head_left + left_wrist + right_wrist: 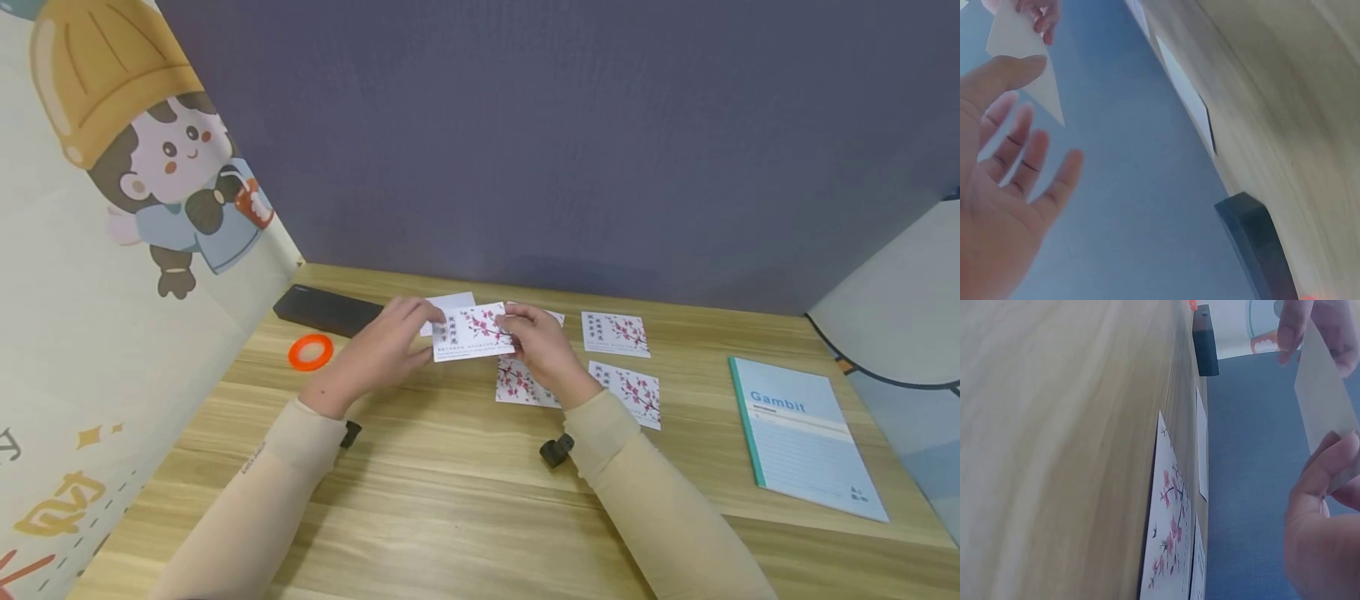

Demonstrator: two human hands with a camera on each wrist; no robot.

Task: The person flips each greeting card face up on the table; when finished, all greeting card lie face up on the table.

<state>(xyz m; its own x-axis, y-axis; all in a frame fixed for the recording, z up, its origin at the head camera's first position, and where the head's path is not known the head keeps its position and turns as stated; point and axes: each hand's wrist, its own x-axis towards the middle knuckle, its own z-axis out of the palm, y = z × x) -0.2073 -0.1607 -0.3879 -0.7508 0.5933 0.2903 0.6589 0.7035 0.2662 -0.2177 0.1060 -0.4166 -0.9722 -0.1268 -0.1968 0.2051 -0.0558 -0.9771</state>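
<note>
Above the table a white card printed with pink blossom branches and dark characters is held up. My right hand pinches it at its right edge, the thumb lying on one face in the right wrist view. At its left edge is my left hand, fingers spread and fairly straight, while the thumb overlaps the card in the left wrist view. Whether those fingertips press on the card is not clear. Similar blossom cards lie flat behind and right of the hands, one partly under the right hand.
A mostly white card lies behind the held one. At the back left are a long black case and an orange ring-shaped roll. A light-blue notebook lies at right. A dark partition stands along the table's back edge.
</note>
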